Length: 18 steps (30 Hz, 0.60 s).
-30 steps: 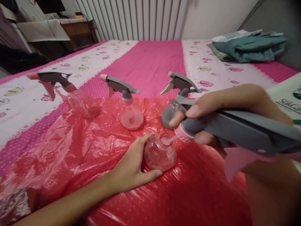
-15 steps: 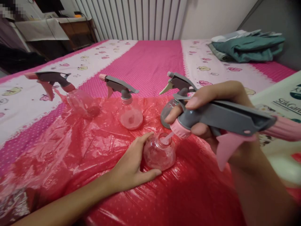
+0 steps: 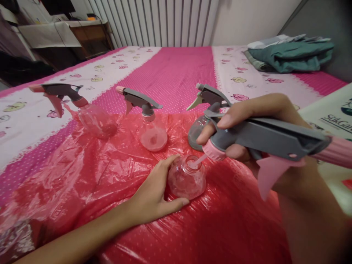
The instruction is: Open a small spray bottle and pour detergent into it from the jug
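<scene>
My left hand (image 3: 154, 194) cups a small clear round bottle (image 3: 187, 181) that stands open-necked on the red plastic sheet (image 3: 82, 176), thumb and fingers round its left side. My right hand (image 3: 255, 124) grips a grey spray head (image 3: 272, 137) with a pink collar, pink trigger and pink nozzle. It is held tilted, and its thin dip tube (image 3: 200, 160) reaches into the bottle's neck. The collar hangs just above and right of the neck.
Three assembled spray bottles stand behind: one tilted at the left (image 3: 82, 110), one pink in the middle (image 3: 150, 126), one grey (image 3: 203, 117) partly behind my right hand. Folded green cloth (image 3: 288, 55) lies at the far right of the bed. A printed white bag (image 3: 332, 113) lies at the right.
The spray head swung and shifted slightly in my right hand, its nozzle end coming into view at the right. The dip tube stays in the bottle's neck. My left hand has not moved.
</scene>
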Available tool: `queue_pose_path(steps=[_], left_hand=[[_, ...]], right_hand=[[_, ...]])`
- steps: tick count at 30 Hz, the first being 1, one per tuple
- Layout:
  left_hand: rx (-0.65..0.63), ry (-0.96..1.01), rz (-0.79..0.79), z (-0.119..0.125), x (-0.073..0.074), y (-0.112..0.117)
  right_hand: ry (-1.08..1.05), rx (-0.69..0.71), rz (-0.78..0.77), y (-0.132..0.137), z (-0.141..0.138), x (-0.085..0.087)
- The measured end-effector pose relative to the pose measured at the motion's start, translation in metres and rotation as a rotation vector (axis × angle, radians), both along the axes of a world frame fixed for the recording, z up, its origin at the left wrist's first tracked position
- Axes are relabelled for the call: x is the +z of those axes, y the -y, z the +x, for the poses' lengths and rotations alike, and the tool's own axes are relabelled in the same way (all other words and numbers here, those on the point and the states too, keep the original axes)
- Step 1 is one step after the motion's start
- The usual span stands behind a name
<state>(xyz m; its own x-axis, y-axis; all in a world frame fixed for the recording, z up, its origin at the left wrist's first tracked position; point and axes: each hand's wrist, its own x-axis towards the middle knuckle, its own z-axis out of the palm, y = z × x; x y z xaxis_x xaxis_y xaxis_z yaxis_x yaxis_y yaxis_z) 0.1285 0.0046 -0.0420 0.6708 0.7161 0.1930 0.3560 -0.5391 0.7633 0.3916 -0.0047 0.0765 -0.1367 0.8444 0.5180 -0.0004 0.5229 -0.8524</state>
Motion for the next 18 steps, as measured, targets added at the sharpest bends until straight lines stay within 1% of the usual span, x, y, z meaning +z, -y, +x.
queue_pose_path(steps=[4,8,14,18], left_hand=[[0.0,-0.01,0.002,0.0,0.002,0.0],[0.002,0.004,-0.007,0.0,0.002,0.0],[0.011,0.002,-0.02,0.001,-0.002,0.0],[0.007,0.007,-0.028,0.002,-0.001,-0.001]], right_hand=[[-0.029,0.037,0.027,0.004,0.008,0.0],[-0.044,-0.013,0.064,-0.001,0.01,0.002],[-0.02,-0.031,-0.01,-0.01,0.002,0.001],[-0.003,-0.018,-0.026,-0.01,0.001,-0.002]])
